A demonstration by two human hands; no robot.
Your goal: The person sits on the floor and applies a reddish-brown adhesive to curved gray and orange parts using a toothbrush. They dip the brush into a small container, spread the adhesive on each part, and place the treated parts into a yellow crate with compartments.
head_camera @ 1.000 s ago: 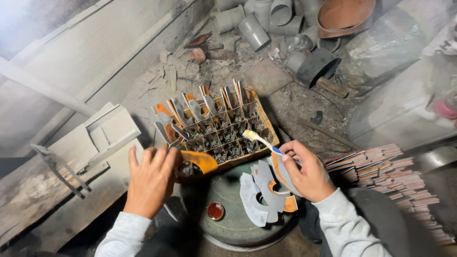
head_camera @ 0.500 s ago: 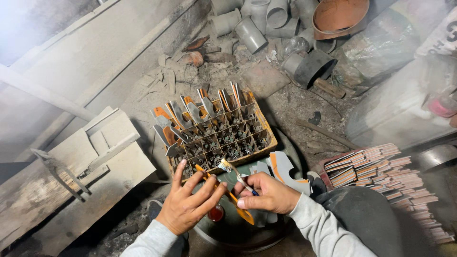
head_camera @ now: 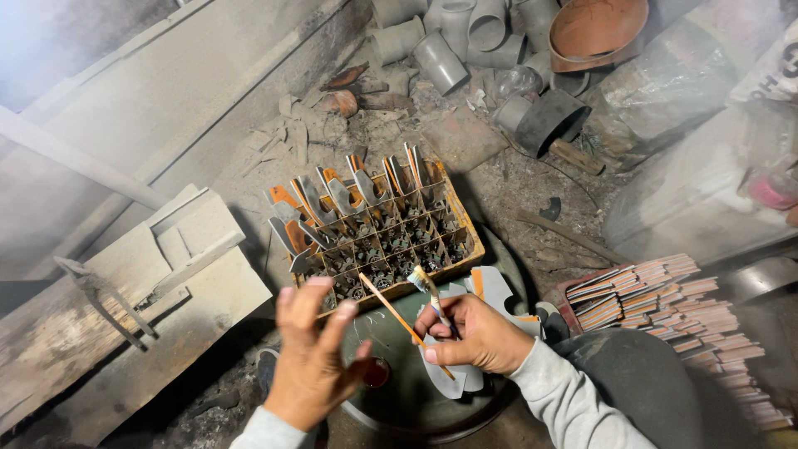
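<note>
Just in front of the divided crate [head_camera: 378, 233]: left hand [head_camera: 312, 357] lifted since half a second ago.
Head view: its fingers now spread, empty; right hand [head_camera: 470, 333] clenched on brush [head_camera: 431, 293] and thin orange strip [head_camera: 399, 316], over the round drum top [head_camera: 399, 391].

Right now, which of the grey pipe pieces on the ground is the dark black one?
The short black pipe piece lying on its side, right of the pale grey pipes and below the rusty orange bowl. The others are light grey.
</note>
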